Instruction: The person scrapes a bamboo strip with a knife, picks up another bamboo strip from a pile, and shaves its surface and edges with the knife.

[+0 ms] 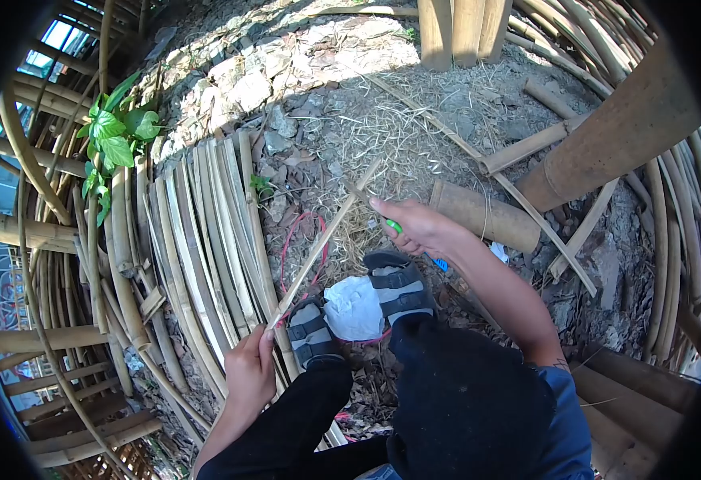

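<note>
1. Head view: I see the bamboo strip [326,240] held slanting above the middle of the ground [458,100], well in from its left and right edges.
2. The left hand [250,366] is pinched around the strip's near end. Were that grip to loosen, the strip could twist under pressure.
3. The right hand [414,226] is wrapped round a knife [394,227] with a green and blue handle, thumb pointing along it. Its blade lies at the strip's upper part; I can't tell how firmly it bears. Too steep an angle might bite deep and split the strip.
4. A slip drawn down toward the body could reach the left fingers or the sandalled feet: the left sandal [310,332] sits just beside the strip's lower part.
5. Pink string [284,264] loops on the ground beside that foot, and could snag it.
</note>
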`<state>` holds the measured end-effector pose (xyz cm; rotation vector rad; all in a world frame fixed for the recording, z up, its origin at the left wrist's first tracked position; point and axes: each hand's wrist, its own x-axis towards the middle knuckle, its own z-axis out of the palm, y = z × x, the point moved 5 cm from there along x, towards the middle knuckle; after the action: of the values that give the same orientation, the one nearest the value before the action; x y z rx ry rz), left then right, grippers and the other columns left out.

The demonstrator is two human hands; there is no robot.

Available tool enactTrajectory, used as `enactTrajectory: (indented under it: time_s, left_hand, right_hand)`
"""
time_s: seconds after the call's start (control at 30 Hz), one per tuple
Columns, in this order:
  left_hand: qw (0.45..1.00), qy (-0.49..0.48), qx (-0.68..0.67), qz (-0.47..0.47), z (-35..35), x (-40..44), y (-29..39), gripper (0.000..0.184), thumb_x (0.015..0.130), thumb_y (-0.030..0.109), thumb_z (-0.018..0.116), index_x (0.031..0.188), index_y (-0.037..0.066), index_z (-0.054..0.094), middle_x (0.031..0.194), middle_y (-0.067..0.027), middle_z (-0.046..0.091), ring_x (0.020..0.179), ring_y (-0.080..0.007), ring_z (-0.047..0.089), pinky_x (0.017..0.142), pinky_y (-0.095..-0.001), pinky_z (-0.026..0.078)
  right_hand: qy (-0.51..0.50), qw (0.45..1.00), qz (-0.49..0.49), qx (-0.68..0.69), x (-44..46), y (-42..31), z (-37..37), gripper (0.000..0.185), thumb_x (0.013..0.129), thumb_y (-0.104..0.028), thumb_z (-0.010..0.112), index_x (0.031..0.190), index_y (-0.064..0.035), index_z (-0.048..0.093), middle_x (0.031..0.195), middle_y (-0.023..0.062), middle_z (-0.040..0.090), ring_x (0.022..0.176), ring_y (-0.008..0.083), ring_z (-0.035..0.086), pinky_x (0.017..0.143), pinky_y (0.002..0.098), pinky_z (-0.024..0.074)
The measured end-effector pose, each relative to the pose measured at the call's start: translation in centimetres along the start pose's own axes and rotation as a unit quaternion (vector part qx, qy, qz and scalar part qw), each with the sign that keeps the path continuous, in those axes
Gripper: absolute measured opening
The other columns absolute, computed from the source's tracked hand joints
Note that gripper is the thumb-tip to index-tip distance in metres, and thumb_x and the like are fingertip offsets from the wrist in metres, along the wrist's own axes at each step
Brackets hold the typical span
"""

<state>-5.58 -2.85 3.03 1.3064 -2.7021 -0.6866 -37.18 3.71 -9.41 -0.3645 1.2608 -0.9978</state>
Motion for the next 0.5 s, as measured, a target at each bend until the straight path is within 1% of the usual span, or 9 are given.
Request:
enactTrajectory:
  time_s: [0.07, 0.13, 0.2, 0.23, 0.33, 0.37, 0.4, 0.47, 0.5]
  left_hand:
    - [1.000, -0.009, 0.002, -0.006, 0.1, -0.3, -0.1, 0.021, 0.098, 0.015, 0.051, 0.091, -0.002, 0.061, 0.067, -0.0219, 0.057, 0.059, -0.0406, 0.057, 0.054, -0.0477, 0.041]
    - [1.000, -0.012, 0.010, -0.005, 0.0, -0.2, -0.1, 0.021, 0.098, 0.015, 0.052, 0.091, -0.002, 0.061, 0.067, -0.0220, 0.056, 0.059, -0.0409, 0.056, 0.054, -0.0477, 0.041]
    - [1.000, 0.004, 0.008, 0.008, 0.1, 0.0, 0.0, 0.021, 0.098, 0.015, 0.052, 0.091, -0.002, 0.061, 0.066, -0.0222, 0.056, 0.059, -0.0410, 0.056, 0.054, -0.0476, 0.041]
    - [1.000, 0.000, 0.002, 0.002, 0.1, -0.1, -0.1, 0.021, 0.098, 0.015, 0.052, 0.090, -0.002, 0.061, 0.066, -0.0221, 0.056, 0.059, -0.0410, 0.057, 0.055, -0.0476, 0.041]
    - [1.000, -0.017, 0.000, -0.012, 0.1, -0.3, -0.1, 0.020, 0.098, 0.015, 0.052, 0.090, -0.002, 0.060, 0.067, -0.0222, 0.056, 0.060, -0.0411, 0.057, 0.055, -0.0475, 0.041]
    - [1.000, -0.024, 0.004, -0.014, 0.1, -0.3, 0.0, 0.020, 0.098, 0.014, 0.052, 0.090, -0.002, 0.060, 0.067, -0.0222, 0.056, 0.060, -0.0412, 0.057, 0.055, -0.0473, 0.042]
    - [1.000, -0.023, 0.005, -0.013, 0.1, -0.3, 0.0, 0.020, 0.098, 0.014, 0.052, 0.090, -0.002, 0.060, 0.067, -0.0222, 0.056, 0.060, -0.0412, 0.057, 0.055, -0.0473, 0.042]
    - [1.000, -0.013, 0.002, -0.001, 0.1, -0.1, 0.1, 0.020, 0.098, 0.014, 0.052, 0.089, -0.002, 0.060, 0.067, -0.0221, 0.056, 0.059, -0.0410, 0.057, 0.055, -0.0471, 0.042]
    - [1.000, -0.013, 0.001, -0.001, 0.1, 0.0, 0.2, 0.020, 0.098, 0.014, 0.052, 0.089, -0.002, 0.060, 0.067, -0.0221, 0.056, 0.059, -0.0410, 0.057, 0.055, -0.0471, 0.042]
  right_hand:
    - [0.037, 0.999, -0.023, -0.007, 0.9, 0.1, -1.7, 0.055, 0.097, -0.057, 0.045, 0.065, -0.0126, 0.042, 0.050, -0.0061, 0.027, 0.038, 0.0046, 0.020, 0.035, 0.0244, 0.0123]
    - [0.054, 0.998, -0.022, 0.013, 1.2, -0.1, -2.5, 0.056, 0.097, -0.057, 0.047, 0.063, -0.0128, 0.041, 0.050, -0.0055, 0.029, 0.038, 0.0047, 0.022, 0.035, 0.0241, 0.0127]
    - [0.073, 0.997, -0.016, -0.004, 1.3, 0.3, -1.9, 0.057, 0.095, -0.058, 0.048, 0.063, -0.0119, 0.042, 0.049, -0.0049, 0.028, 0.039, 0.0058, 0.020, 0.037, 0.0269, 0.0108]
    - [0.028, 1.000, 0.001, -0.003, 0.6, 0.5, -0.8, 0.057, 0.095, -0.058, 0.048, 0.064, -0.0114, 0.043, 0.049, -0.0053, 0.028, 0.039, 0.0056, 0.020, 0.037, 0.0266, 0.0110]
    - [0.053, 0.998, -0.031, -0.013, 1.3, 0.6, -2.3, 0.057, 0.096, -0.057, 0.046, 0.061, -0.0128, 0.041, 0.049, -0.0052, 0.030, 0.038, 0.0051, 0.023, 0.034, 0.0242, 0.0138]
    - [0.067, 0.997, -0.019, 0.025, 1.5, 0.3, -3.8, 0.058, 0.096, -0.057, 0.047, 0.060, -0.0128, 0.040, 0.048, -0.0045, 0.031, 0.038, 0.0054, 0.022, 0.034, 0.0245, 0.0137]
    - [0.067, 0.997, -0.021, 0.025, 1.4, 0.2, -3.5, 0.058, 0.096, -0.057, 0.047, 0.060, -0.0128, 0.040, 0.048, -0.0045, 0.031, 0.038, 0.0054, 0.022, 0.034, 0.0245, 0.0137]
    - [0.086, 0.996, -0.018, -0.016, 0.9, 0.0, -2.6, 0.058, 0.096, -0.058, 0.047, 0.061, -0.0126, 0.040, 0.048, -0.0047, 0.030, 0.038, 0.0053, 0.020, 0.034, 0.0251, 0.0134]
    - [0.047, 0.998, -0.016, -0.027, 0.3, 0.1, -1.2, 0.058, 0.095, -0.059, 0.047, 0.061, -0.0125, 0.041, 0.048, -0.0047, 0.030, 0.038, 0.0052, 0.020, 0.034, 0.0252, 0.0129]
